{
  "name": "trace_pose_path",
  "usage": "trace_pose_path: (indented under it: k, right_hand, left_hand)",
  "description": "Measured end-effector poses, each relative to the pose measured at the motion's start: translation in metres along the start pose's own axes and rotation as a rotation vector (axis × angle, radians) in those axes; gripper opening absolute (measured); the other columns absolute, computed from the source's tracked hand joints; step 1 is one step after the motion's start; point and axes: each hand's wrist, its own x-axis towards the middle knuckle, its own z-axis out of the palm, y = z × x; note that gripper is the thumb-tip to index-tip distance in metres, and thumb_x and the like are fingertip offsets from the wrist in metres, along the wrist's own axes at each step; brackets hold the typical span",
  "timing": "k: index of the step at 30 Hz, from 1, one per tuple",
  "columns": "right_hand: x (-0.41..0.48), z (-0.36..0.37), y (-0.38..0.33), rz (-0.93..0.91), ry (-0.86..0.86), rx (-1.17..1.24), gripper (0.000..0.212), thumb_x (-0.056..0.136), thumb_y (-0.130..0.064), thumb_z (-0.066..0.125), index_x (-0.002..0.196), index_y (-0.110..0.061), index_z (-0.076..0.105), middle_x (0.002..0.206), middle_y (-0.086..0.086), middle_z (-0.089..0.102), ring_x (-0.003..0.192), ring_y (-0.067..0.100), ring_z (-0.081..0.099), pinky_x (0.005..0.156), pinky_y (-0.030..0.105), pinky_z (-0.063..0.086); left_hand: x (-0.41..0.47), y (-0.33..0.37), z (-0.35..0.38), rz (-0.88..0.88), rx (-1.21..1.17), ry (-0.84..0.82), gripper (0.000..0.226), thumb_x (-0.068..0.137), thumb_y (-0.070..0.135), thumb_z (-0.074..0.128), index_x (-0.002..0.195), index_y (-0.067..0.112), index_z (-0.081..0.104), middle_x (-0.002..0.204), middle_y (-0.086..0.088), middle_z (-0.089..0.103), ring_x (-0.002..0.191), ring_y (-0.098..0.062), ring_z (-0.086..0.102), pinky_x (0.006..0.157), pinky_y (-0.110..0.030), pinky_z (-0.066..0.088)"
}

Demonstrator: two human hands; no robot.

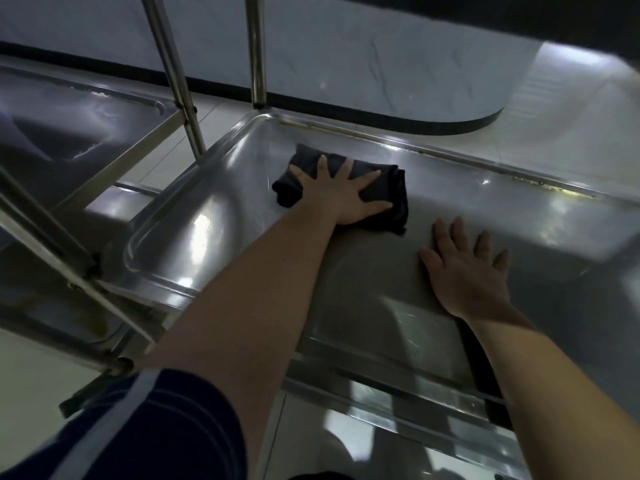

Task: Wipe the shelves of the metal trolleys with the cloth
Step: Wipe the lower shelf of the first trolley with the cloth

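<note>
Dark cloth [396, 187] lies on the trolley's steel shelf [485, 202], toward its far-left corner. Left grip [346, 199] is flat on top of it, fingers spread straight, pressing, not clenched. Cloth sticks out from under it at 9 and 3 o'clock, its middle hidden by the palm. Right grip [465, 268] sits at 4 o'clock of the cloth, apart from it, released, palm down on bare steel. Second trolley shelf [69, 133] at 10 o'clock, cut off by the frame edge. Shelf's right end blurred.
</note>
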Motion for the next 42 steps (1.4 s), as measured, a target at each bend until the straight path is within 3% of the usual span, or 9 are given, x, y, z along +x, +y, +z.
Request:
trace_pose_path:
  k: [5,10,15,19,22,27,30,36,42]
  right_hand:
    - [0.0,0.002,0.001,-0.011,0.028,0.023,0.062,0.101,-0.055,0.021,0.157,-0.036,0.002,0.166,-0.004,-0.003,0.151,0.037,-0.001,0.118,0.057,0.002]
    - [-0.001,0.0,-0.005,-0.001,0.03,0.023,0.063,0.1,-0.057,0.02,0.157,-0.035,0.004,0.166,-0.003,-0.003,0.151,0.038,-0.002,0.119,0.058,0.0]
    - [-0.004,0.0,-0.007,0.007,0.02,0.012,0.063,0.101,-0.055,0.018,0.157,-0.032,0.002,0.166,-0.001,-0.004,0.15,0.04,-0.005,0.118,0.061,0.0]
    - [-0.003,-0.001,-0.002,-0.003,0.015,0.032,0.064,0.1,-0.057,0.02,0.157,-0.034,0.002,0.166,-0.003,-0.004,0.15,0.039,-0.005,0.118,0.06,-0.001]
    - [-0.002,-0.001,0.001,-0.019,0.022,0.039,0.065,0.1,-0.058,0.022,0.157,-0.036,0.002,0.166,-0.004,-0.004,0.151,0.037,-0.005,0.118,0.058,-0.001]
    - [-0.002,0.0,-0.005,-0.017,0.044,0.039,0.065,0.1,-0.059,0.021,0.158,-0.034,0.004,0.166,-0.002,-0.002,0.15,0.039,-0.004,0.118,0.06,-0.002]
    - [-0.006,0.002,-0.01,-0.003,0.048,0.002,0.065,0.1,-0.057,0.018,0.158,-0.03,0.004,0.166,0.001,-0.001,0.15,0.043,-0.003,0.117,0.063,0.0]
    - [-0.008,0.0,-0.005,-0.011,0.021,0.011,0.064,0.101,-0.054,0.018,0.158,-0.029,0.003,0.166,0.0,-0.004,0.149,0.043,-0.005,0.116,0.065,0.0]
    - [-0.008,-0.002,-0.002,-0.034,0.032,0.051,0.066,0.099,-0.059,0.022,0.158,-0.033,0.006,0.166,-0.003,-0.002,0.15,0.04,-0.004,0.118,0.061,-0.001]
  left_hand:
    - [-0.012,-0.051,0.0,0.012,-0.02,0.085,0.077,0.085,0.084,0.031,0.152,0.055,0.008,0.166,0.011,-0.004,0.152,-0.031,-0.008,0.109,-0.076,-0.006]
    - [-0.027,-0.122,-0.011,-0.226,-0.029,0.054,0.078,0.082,0.088,0.029,0.15,0.059,0.004,0.166,0.013,-0.005,0.152,-0.03,-0.008,0.111,-0.075,-0.002]
    - [-0.017,-0.058,-0.006,-0.125,0.01,0.038,0.077,0.082,0.088,0.025,0.15,0.06,0.001,0.166,0.007,-0.009,0.149,-0.042,-0.012,0.104,-0.08,-0.007]
    - [-0.018,0.003,0.009,0.011,0.01,0.035,0.078,0.081,0.089,0.027,0.149,0.06,0.002,0.166,0.008,-0.009,0.15,-0.039,-0.013,0.106,-0.077,-0.009]
    - [-0.027,-0.025,0.007,0.009,-0.009,0.058,0.079,0.081,0.088,0.029,0.15,0.059,0.004,0.166,0.013,-0.007,0.152,-0.031,-0.01,0.108,-0.077,-0.007]
    - [-0.057,-0.111,-0.005,-0.232,-0.013,0.045,0.075,0.083,0.086,0.028,0.149,0.061,0.002,0.165,0.016,-0.008,0.151,-0.031,-0.01,0.109,-0.076,-0.005]
    - [-0.061,-0.094,-0.002,-0.224,0.038,0.009,0.072,0.084,0.086,0.023,0.147,0.063,-0.003,0.165,0.014,-0.013,0.15,-0.038,-0.013,0.105,-0.078,-0.007]
    - [-0.061,0.024,0.018,0.033,0.035,-0.005,0.074,0.084,0.086,0.025,0.148,0.061,-0.001,0.166,0.01,-0.011,0.149,-0.039,-0.014,0.105,-0.078,-0.01]
    - [-0.093,-0.047,0.014,-0.086,-0.019,0.085,0.074,0.081,0.088,0.029,0.147,0.064,0.006,0.165,0.019,-0.005,0.152,-0.028,-0.008,0.109,-0.075,-0.005]
